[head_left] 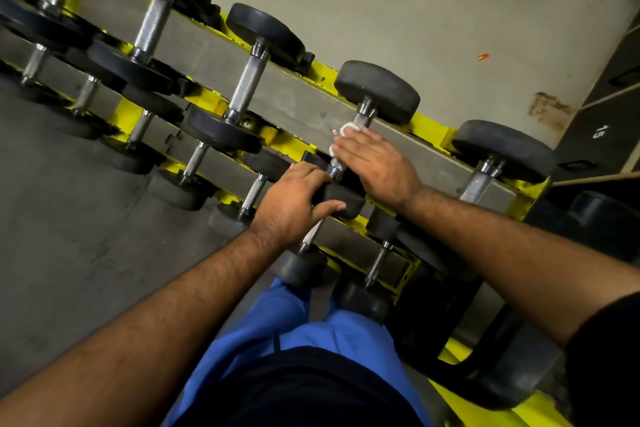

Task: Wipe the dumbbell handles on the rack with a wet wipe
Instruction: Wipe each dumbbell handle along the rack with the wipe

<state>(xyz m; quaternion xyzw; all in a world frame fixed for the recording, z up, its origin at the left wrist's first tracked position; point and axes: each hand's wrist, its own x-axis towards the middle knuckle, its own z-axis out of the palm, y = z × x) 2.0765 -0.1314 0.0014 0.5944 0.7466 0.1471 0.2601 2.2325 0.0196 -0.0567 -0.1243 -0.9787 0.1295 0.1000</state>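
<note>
A yellow rack (429, 130) was seen running diagonally from upper left to lower right, in three tiers, and dumbbells were carried across its rails on every tier. On the top tier five dumbbells could be counted, each with its long axis laid across the rails, one black head toward the wall (398, 10) and the other toward the person. On the middle tier about five more handles were made out, and roughly three on the lowest, though the far left was too blurred for a sure count.

The dumbbell being cleaned (375, 90) was found fourth along the top tier, its far head up by the wall and its near head down by the person. Its steel handle (337, 166) was pointed from upper right to lower left.

Two bare forearms were brought in from the bottom of the view. The near head was gripped by the left hand (294, 201), the thumb curled round its front edge and the fingers laid over its top. The handle was covered by the right hand (377, 163), fingers held together and wrapped over a white wet wipe (348, 129), of which two small bits were left showing at the fingertips.

A small red scrap (483, 56) was spotted on the wall.
</note>
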